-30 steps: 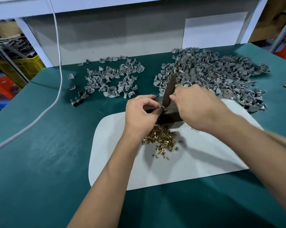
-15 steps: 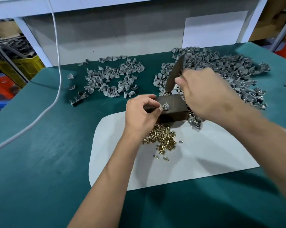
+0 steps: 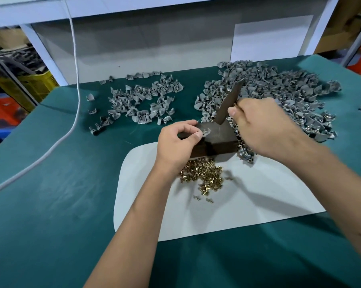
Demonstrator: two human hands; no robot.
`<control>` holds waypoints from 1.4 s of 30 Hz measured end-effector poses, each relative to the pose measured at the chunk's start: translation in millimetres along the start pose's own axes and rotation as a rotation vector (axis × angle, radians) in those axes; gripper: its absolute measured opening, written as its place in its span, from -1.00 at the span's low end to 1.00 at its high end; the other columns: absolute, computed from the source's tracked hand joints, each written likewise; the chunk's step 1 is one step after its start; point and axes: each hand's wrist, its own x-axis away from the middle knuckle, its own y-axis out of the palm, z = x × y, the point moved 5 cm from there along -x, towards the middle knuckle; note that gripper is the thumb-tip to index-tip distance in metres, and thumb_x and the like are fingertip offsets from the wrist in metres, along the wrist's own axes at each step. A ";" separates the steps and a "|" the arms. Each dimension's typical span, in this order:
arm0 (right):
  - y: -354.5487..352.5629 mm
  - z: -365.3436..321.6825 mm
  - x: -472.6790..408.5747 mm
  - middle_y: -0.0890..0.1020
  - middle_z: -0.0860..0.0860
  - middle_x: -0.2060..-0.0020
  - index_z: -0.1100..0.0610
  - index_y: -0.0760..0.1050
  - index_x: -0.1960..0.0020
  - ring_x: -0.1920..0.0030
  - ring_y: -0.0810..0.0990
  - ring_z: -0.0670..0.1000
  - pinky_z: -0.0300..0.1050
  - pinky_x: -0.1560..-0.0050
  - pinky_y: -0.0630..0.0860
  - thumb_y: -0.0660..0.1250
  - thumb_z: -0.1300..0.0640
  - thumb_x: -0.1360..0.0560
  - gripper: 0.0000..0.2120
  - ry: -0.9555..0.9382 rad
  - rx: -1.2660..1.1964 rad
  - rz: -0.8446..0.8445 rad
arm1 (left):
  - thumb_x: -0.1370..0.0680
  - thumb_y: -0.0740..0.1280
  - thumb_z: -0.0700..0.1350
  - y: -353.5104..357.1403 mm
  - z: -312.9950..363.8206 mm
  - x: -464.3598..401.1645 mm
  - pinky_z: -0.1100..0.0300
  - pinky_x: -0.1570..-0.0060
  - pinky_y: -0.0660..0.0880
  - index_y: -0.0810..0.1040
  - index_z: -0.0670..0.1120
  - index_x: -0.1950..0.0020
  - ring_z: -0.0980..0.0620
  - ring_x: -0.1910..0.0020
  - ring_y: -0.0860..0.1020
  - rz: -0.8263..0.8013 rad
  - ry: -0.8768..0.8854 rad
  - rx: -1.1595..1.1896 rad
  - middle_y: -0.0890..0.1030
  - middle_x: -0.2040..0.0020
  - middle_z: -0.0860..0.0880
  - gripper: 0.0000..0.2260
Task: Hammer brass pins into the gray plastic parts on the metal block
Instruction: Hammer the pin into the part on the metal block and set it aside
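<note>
A dark metal block stands at the far edge of a white mat. On top of it lies one gray plastic part, pinched by the fingertips of my left hand. My right hand grips a flat dark metal bar, used as the hammer. The bar is tilted, its lower end just above the block's far side, right of the part. A heap of brass pins lies on the mat in front of the block.
A large pile of gray parts covers the green table at the back right; a smaller pile lies back left. A few parts sit right of the block. A white cable hangs down across the left side.
My right hand lifted the bar up off the block after a strike and now brings it back down toward the block. My left hand has stayed on the part.
</note>
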 end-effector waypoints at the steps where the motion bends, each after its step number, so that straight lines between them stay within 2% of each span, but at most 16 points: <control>1: 0.3 -0.1 0.6 0.49 0.05 0.33 0.00 0.26 0.26 0.33 0.50 0.12 -0.02 0.28 0.38 0.10 -0.08 -0.70 -0.63 -0.007 -0.009 0.000 | -0.53 0.47 -0.26 -0.2 0.1 0.4 0.05 -0.31 0.49 0.66 -0.04 0.28 0.14 -0.15 0.63 -0.003 -0.014 0.032 0.70 -0.15 0.05 -0.79; 6: 4.2 -7.1 3.0 0.52 0.07 0.30 0.02 0.29 0.23 0.26 0.53 0.20 0.03 0.25 0.46 0.11 -0.08 -0.70 -0.65 -0.025 -0.031 -0.003 | -0.55 0.44 -0.26 -0.9 2.0 0.9 -0.02 -0.37 0.47 0.64 -0.02 0.31 0.12 -0.17 0.63 -0.017 -0.033 0.058 0.70 -0.18 0.04 -0.74; 10: 7.9 -13.9 4.0 0.53 0.05 0.29 0.04 0.41 0.13 0.23 0.56 0.19 0.07 0.21 0.52 0.11 -0.08 -0.70 -0.70 -0.036 -0.028 -0.015 | -0.55 0.44 -0.27 -1.3 1.1 0.5 -0.10 -0.35 0.49 0.64 -0.03 0.30 0.05 -0.19 0.63 -0.022 -0.034 0.072 0.70 -0.17 0.03 -0.75; 16: 12.2 -15.9 4.5 0.52 0.02 0.36 0.03 0.31 0.24 0.34 0.55 0.11 0.05 0.26 0.52 0.12 -0.07 -0.70 -0.64 -0.039 -0.032 -0.020 | -0.56 0.43 -0.27 -2.2 0.5 -0.3 -0.10 -0.34 0.50 0.66 -0.05 0.26 0.06 -0.19 0.63 -0.019 -0.027 0.062 0.70 -0.15 0.02 -0.79; 19: 13.8 -14.1 4.2 0.52 0.04 0.36 0.04 0.31 0.23 0.34 0.55 0.14 0.09 0.24 0.55 0.12 -0.07 -0.70 -0.64 -0.036 -0.033 -0.029 | -0.56 0.43 -0.26 -2.2 0.4 -0.9 -0.10 -0.33 0.50 0.65 -0.04 0.26 0.05 -0.18 0.63 -0.018 -0.016 0.046 0.70 -0.14 0.03 -0.78; 22: 13.8 -14.5 3.6 0.54 0.04 0.32 0.03 0.33 0.22 0.29 0.56 0.15 0.10 0.21 0.55 0.12 -0.07 -0.70 -0.66 -0.041 -0.030 -0.042 | -0.55 0.44 -0.26 -1.9 2.2 -2.0 -0.06 -0.33 0.49 0.65 -0.02 0.24 0.06 -0.19 0.62 -0.021 0.041 -0.032 0.70 -0.14 0.02 -0.79; 24: 11.9 -15.3 2.3 0.53 0.04 0.32 0.02 0.33 0.22 0.29 0.55 0.15 0.06 0.26 0.50 0.12 -0.07 -0.70 -0.65 -0.052 -0.028 -0.024 | -0.55 0.45 -0.24 -0.1 4.1 -2.9 0.02 -0.37 0.43 0.65 0.01 0.20 -0.01 -0.25 0.57 -0.025 0.123 -0.179 0.68 -0.15 0.02 -0.82; 26: 6.0 -16.3 0.6 0.51 0.04 0.34 0.01 0.30 0.24 0.33 0.52 0.13 0.00 0.33 0.42 0.12 -0.08 -0.70 -0.64 -0.070 -0.055 0.039 | -0.56 0.46 -0.19 2.1 5.2 -2.9 0.33 -0.36 0.24 0.65 0.02 0.13 -0.06 -0.30 0.50 -0.026 0.187 -0.352 0.66 -0.18 0.05 -0.87; 28: -0.8 -17.9 0.9 0.51 0.03 0.36 0.02 0.32 0.20 0.37 0.51 0.10 -0.03 0.38 0.41 0.10 -0.10 -0.69 -0.66 -0.094 -0.087 0.143 | -0.57 0.45 -0.17 2.9 5.2 -2.7 0.56 -0.19 0.09 0.64 0.03 0.11 -0.03 -0.30 0.44 -0.009 0.207 -0.421 0.63 -0.19 0.08 -0.89; 30: -0.2 -21.4 4.4 0.51 0.03 0.37 0.01 0.36 0.11 0.38 0.52 0.10 -0.01 0.38 0.47 0.09 -0.11 -0.70 -0.71 -0.114 -0.072 0.188 | -0.57 0.45 -0.17 2.8 4.0 -2.9 0.57 -0.16 0.10 0.63 0.04 0.10 -0.01 -0.28 0.41 -0.008 0.219 -0.422 0.63 -0.19 0.09 -0.88; 32: 12.6 -25.5 8.1 0.50 0.03 0.36 -0.01 0.35 0.07 0.35 0.52 0.14 0.03 0.31 0.51 0.07 -0.11 -0.70 -0.74 -0.113 0.023 0.069 | -0.56 0.45 -0.20 3.0 3.8 -2.9 0.49 -0.16 0.16 0.63 0.03 0.09 -0.01 -0.26 0.42 -0.022 0.252 -0.432 0.63 -0.18 0.08 -0.88; 35: 19.4 -24.4 5.9 0.49 0.03 0.32 -0.01 0.34 0.11 0.28 0.46 0.19 0.03 0.26 0.44 0.08 -0.11 -0.69 -0.72 -0.098 0.117 -0.054 | -0.55 0.45 -0.21 2.8 2.8 -3.3 0.34 -0.17 0.23 0.64 0.02 0.08 -0.02 -0.25 0.43 -0.029 0.270 -0.439 0.63 -0.17 0.08 -0.88; 38: 7.5 -14.0 1.6 0.49 -0.05 0.36 -0.02 0.33 0.24 0.31 0.53 0.12 -0.02 0.29 0.42 0.13 -0.14 -0.68 -0.65 -0.071 0.095 -0.064 | -0.55 0.46 -0.18 1.4 1.1 -3.2 0.45 -0.18 0.20 0.64 0.03 0.12 0.01 -0.27 0.41 -0.009 0.238 -0.391 0.62 -0.15 0.13 -0.88; 40: -1.8 1.8 1.7 0.53 -0.06 0.36 -0.03 0.40 0.22 0.34 0.55 0.03 -0.08 0.34 0.38 0.16 -0.13 -0.67 -0.67 -0.035 0.065 -0.045 | -0.55 0.46 -0.19 1.0 0.0 -1.9 0.53 -0.17 0.17 0.63 0.06 0.17 0.06 -0.30 0.37 0.004 0.184 -0.309 0.62 -0.15 0.17 -0.84; 42: -12.3 24.0 3.2 0.55 -0.08 0.37 0.00 0.45 0.18 0.36 0.53 -0.03 -0.13 0.39 0.32 0.22 -0.10 -0.66 -0.71 0.009 0.052 -0.031 | -0.54 0.46 -0.21 1.9 -1.2 -1.2 0.46 -0.18 0.21 0.62 0.09 0.22 0.09 -0.31 0.35 0.006 0.126 -0.225 0.61 -0.15 0.20 -0.78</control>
